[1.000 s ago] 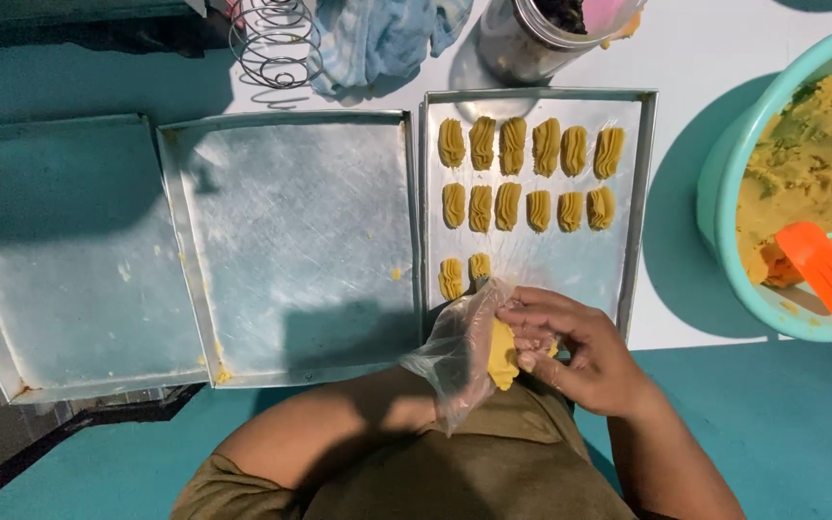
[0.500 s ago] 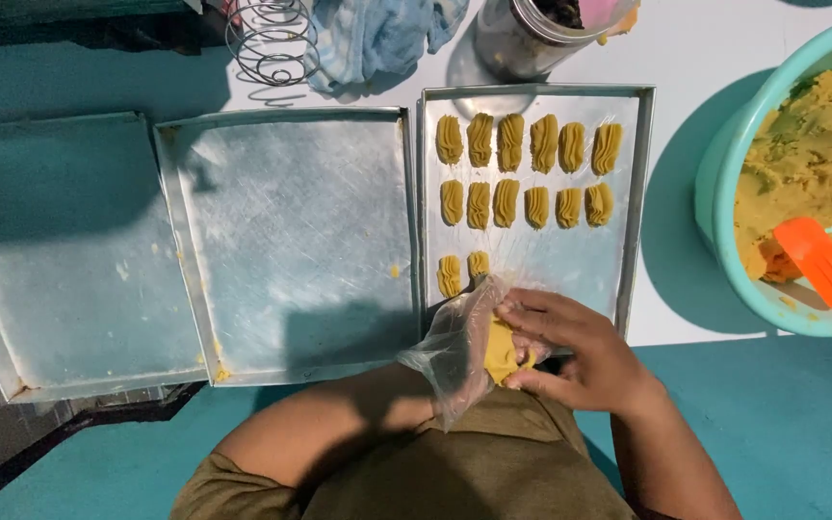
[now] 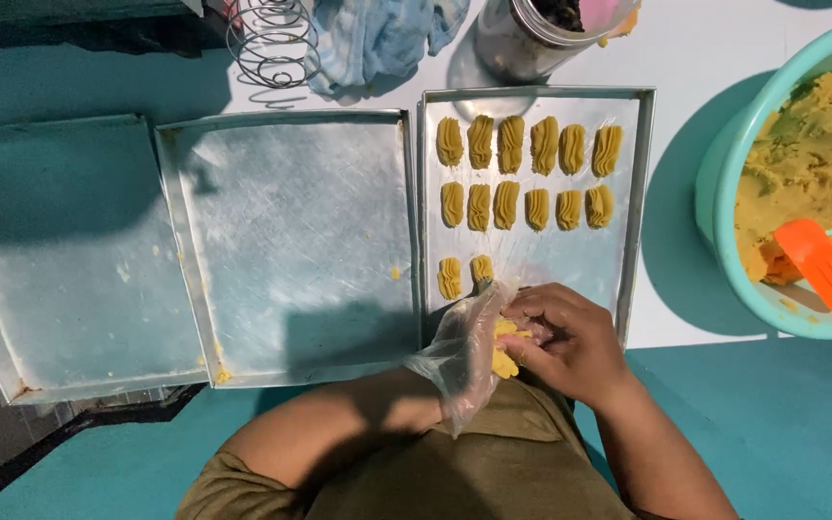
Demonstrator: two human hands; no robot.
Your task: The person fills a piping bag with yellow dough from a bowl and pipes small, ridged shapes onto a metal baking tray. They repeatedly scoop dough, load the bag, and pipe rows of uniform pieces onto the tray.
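Plastic piping bag (image 3: 462, 351), tip toward tray (image 3: 634, 231), both hands gripping

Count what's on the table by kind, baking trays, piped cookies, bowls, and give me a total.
Baking trays: 3
Piped cookies: 14
Bowls: 1
Spatulas: 1
Total: 19

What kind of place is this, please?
Probably a home kitchen or small bakery table: a metal baking tray with rows of piped dough pieces, a bowl of yellow dough, and a piping bag in the hands.
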